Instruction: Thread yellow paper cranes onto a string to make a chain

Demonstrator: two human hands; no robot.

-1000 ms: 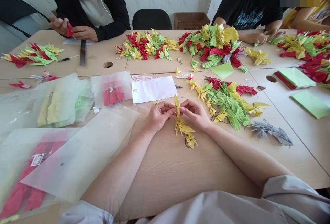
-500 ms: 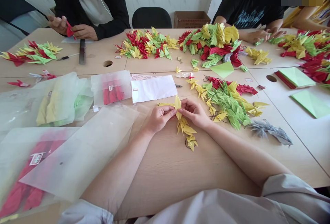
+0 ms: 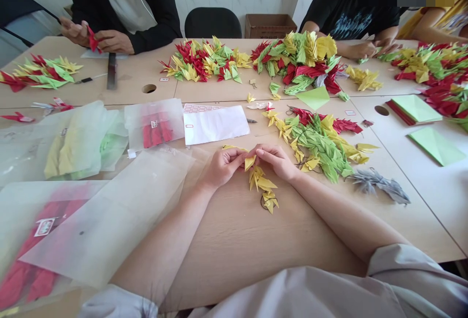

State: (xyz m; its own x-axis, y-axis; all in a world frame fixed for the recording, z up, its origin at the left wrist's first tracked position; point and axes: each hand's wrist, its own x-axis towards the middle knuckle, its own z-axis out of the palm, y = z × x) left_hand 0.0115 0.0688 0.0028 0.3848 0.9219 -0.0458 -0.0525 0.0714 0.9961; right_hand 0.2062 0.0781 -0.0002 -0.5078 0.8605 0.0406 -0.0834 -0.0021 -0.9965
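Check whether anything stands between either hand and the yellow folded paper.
Nothing visible does: the left hand and the right hand both have their fingers at the yellow folded paper. The white sheet lies beyond them, not in between.

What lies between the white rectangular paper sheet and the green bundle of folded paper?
In the head view: a dark pen tip, a crumpled plastic scrap, and yellow folded pieces beside the green bundle.

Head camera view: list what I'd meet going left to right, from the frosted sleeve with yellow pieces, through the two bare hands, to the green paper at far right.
Sleeve with yellow pieces → sleeve with red pieces → left hand → right hand → grey bunch → green paper
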